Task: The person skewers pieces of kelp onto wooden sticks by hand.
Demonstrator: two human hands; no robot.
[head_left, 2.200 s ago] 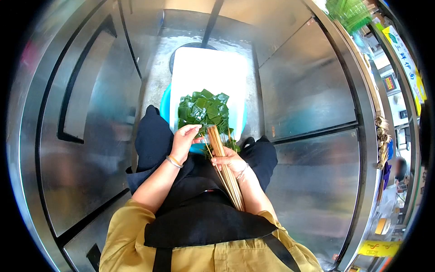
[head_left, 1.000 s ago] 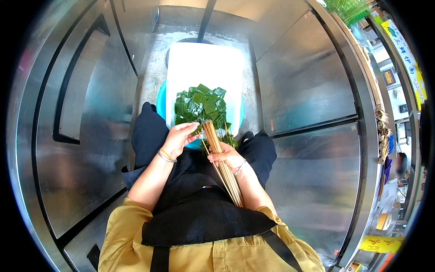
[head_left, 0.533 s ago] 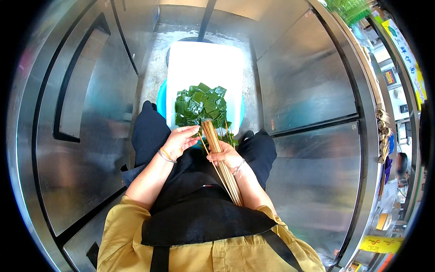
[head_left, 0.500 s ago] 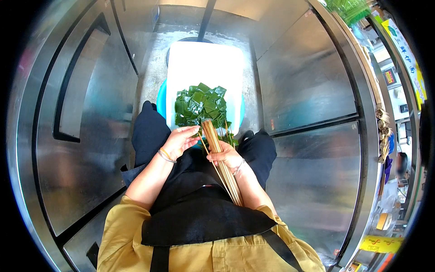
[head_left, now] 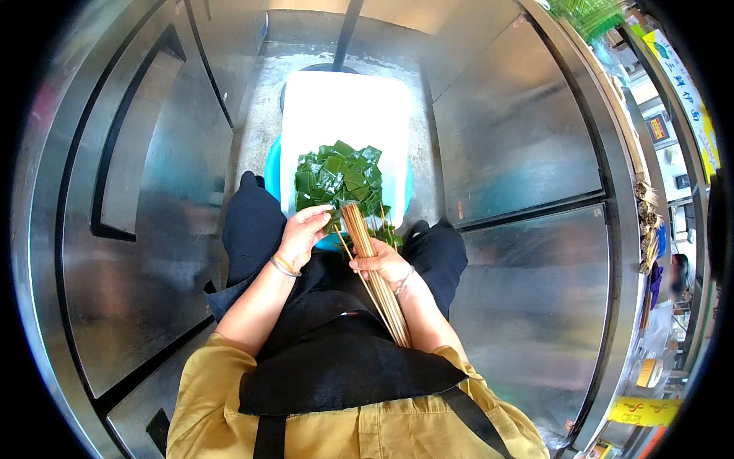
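Just beyond the hands, a white board (head_left: 348, 107) bears green pieces (head_left: 340, 177) between steel cabinets; the right hand (head_left: 382, 264) grips sticks (head_left: 376, 279), the left (head_left: 306, 229) pinches a green piece.

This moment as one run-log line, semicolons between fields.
left hand: fingertips at green pieces; right hand: holding stick bundle; green pieces: heaped on white board; blue tub: beneath board

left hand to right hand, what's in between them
In the head view, a thin stick and the upper end of the stick bundle lie between the left hand and the right hand.
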